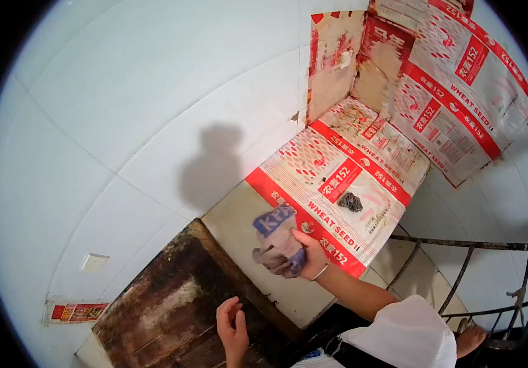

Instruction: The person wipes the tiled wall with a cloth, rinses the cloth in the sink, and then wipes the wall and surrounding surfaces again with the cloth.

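Note:
My right hand (pixel 314 254), with a bracelet at its wrist, grips a crumpled greyish cloth (pixel 279 242) with blue patches and lettering. The cloth is above the pale bare part of the counter, by the red edge of the printed sheet (pixel 300 153). On that sheet sits a dark, wrinkled lump (pixel 350 202). My left hand (pixel 232 325) is over the dark wooden surface (pixel 172 300), its fingers partly curled and apart, with nothing in it.
Printed sheets (pixel 460 86) cover the wall at the back right. A metal railing (pixel 460 276) curves along the right side. A switch plate (pixel 95 262) and a red sticker (pixel 80 313) are on the left wall. A foot (pixel 471 340) shows at the lower right.

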{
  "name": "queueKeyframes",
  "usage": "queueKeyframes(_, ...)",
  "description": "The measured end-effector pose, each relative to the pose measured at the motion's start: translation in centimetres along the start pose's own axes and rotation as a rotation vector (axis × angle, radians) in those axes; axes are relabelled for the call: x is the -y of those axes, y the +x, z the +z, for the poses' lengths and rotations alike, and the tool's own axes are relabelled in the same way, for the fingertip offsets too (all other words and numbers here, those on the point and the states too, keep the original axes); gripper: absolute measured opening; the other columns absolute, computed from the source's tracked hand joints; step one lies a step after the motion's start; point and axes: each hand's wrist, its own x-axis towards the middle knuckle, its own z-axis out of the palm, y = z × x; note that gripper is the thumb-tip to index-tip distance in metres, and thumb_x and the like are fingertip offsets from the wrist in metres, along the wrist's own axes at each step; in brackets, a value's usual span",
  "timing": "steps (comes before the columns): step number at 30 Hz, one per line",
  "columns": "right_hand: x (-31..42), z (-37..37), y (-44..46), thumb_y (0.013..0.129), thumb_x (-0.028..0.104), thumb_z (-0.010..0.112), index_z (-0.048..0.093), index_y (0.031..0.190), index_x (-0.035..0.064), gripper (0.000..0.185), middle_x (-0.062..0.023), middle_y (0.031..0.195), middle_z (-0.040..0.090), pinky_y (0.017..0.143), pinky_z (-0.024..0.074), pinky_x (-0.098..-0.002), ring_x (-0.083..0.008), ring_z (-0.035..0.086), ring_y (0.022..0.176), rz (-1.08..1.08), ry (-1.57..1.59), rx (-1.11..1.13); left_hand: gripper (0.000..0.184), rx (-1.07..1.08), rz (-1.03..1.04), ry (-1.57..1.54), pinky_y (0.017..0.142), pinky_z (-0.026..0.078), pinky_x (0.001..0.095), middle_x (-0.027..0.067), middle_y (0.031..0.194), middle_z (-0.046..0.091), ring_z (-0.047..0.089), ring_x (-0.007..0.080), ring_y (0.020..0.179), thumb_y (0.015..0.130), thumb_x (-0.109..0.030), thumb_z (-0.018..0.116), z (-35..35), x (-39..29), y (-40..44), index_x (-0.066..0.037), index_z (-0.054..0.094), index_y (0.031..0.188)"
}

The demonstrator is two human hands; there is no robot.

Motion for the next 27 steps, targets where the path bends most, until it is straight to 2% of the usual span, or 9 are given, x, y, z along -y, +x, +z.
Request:
queueKeyframes(10, 8.0, 6.2, -0.8, 0.098, 0.033, 0.043, 0.041, 0.135, 0.0064, 0.046, -0.0105, 0.131, 0.053, 0.101, 0.0405, -0.0417, -0.026, 0.052, 0.117, -0.39, -0.241, 0.084, 0.025, -0.185, 0.342, 0.184, 0.08, 0.045, 0.0295, 0.0095, 0.113, 0.05, 0.055, 0.0175, 0.093, 0.092, -0.005, 0.052, -4.1, -1.0, 7.7, -0.003, 0.053, 0.118)
queueKeyframes(12, 11.1, 9.7, 2.0, 0.099, 0.032, 0.043, 0.038, 0.137, 0.0063, 0.047, -0.0102, 0.136, 0.046, 0.103, 0.0373, -0.0384, -0.0227, 0.047, 0.123, -0.662, -0.588, 0.13, 0.027, -0.27, 0.339, 0.191, 0.081, 0.045, 0.0295, 0.0096, 0.113, 0.05, 0.054, 0.0174, 0.094, 0.092, -0.005, 0.053, -5.3, -2.5, 9.3, -0.003, 0.052, 0.118)
queueKeyframes(14, 13.5, 11.9, 6.0, 0.098, 0.03, 0.045, 0.037, 0.138, 0.0054, 0.047, -0.0109, 0.14, 0.041, 0.105, 0.0342, -0.0372, -0.0197, 0.041, 0.127, -1.02, -1.274, -0.133, 0.028, -0.338, 0.321, 0.211, 0.083, 0.045, 0.0301, 0.0097, 0.114, 0.049, 0.053, 0.0177, 0.097, 0.092, -0.007, 0.053, -5.6, -3.7, 10.6, -0.002, 0.051, 0.119)
queueKeyframes(16, 13.0, 16.4, 10.4, 0.095, 0.026, 0.051, 0.039, 0.136, 0.0032, 0.048, -0.0152, 0.138, 0.041, 0.104, 0.0337, -0.0424, -0.0267, 0.04, 0.128, -1.137, -0.97, 0.155, 0.034, -0.357, 0.33, 0.293, 0.089, 0.042, 0.0335, 0.0114, 0.117, 0.047, 0.051, 0.0221, 0.101, 0.09, -0.005, 0.053, -5.8, -3.5, 12.4, -0.002, 0.048, 0.123)
queueKeyframes(18, 16.6, 19.8, 14.7, 0.088, 0.019, 0.057, 0.049, 0.127, 0.003, 0.042, -0.0184, 0.134, 0.044, 0.102, 0.0327, -0.0498, -0.0364, 0.04, 0.125, -1.696, -1.933, 0.057, 0.04, -0.421, 0.437, 0.46, 0.092, 0.04, 0.0366, 0.0148, 0.119, 0.046, 0.049, 0.0262, 0.105, 0.087, -0.003, 0.055, -5.3, -6.1, 15.0, -0.001, 0.045, 0.126)
queueKeyframes(22, 19.7, 24.5, 23.1, 0.087, 0.027, 0.053, 0.065, 0.106, 0.0096, 0.029, -0.0165, 0.13, 0.048, 0.099, 0.0343, -0.0536, -0.0378, 0.041, 0.121, -1.661, -2.192, -0.004, 0.054, -0.613, 0.661, 0.895, 0.107, 0.026, 0.0453, 0.0249, 0.137, 0.035, 0.033, 0.0385, 0.129, 0.086, -0.005, 0.055, -6.9, -12.5, 22.1, 0.003, 0.035, 0.136)
queueKeyframes(23, 20.8, 24.5, 24.5, 0.09, 0.034, 0.048, 0.06, 0.117, 0.0124, 0.036, -0.0153, 0.13, 0.048, 0.101, 0.0336, -0.0486, -0.0332, 0.04, 0.123, -1.453, -2.378, 0.031, 0.056, -0.691, 0.712, 1.032, 0.109, 0.024, 0.0458, 0.0249, 0.14, 0.032, 0.03, 0.039, 0.132, 0.086, -0.006, 0.055, -7.6, -14.0, 23.9, 0.002, 0.034, 0.137)
queueKeyframes(26, 25.6, 23.4, 27.1, 0.074, 0.037, 0.068, 0.047, 0.128, 0.0063, 0.066, -0.0157, 0.131, 0.048, 0.106, 0.0304, -0.046, -0.0366, 0.04, 0.124, -1.639, -1.573, 0.401, 0.062, -0.832, 0.739, 1.213, 0.107, 0.03, 0.044, 0.023, 0.146, 0.025, 0.03, 0.0374, 0.133, 0.086, -0.003, 0.055, -9.1, -18.3, 27.6, -0.001, 0.03, 0.143)
queueKeyframes(27, 28.2, 24.0, 27.4, 0.074, 0.037, 0.068, 0.047, 0.128, 0.0063, 0.066, -0.0157, 0.131, 0.048, 0.106, 0.0304, -0.046, -0.0366, 0.04, 0.124, -1.648, -1.57, 0.4, 0.063, -0.904, 0.751, 1.31, 0.106, 0.031, 0.0432, 0.022, 0.147, 0.025, 0.031, 0.0376, 0.133, 0.086, -0.001, 0.056, -10.0, -18.8, 28.6, -0.002, 0.03, 0.143)
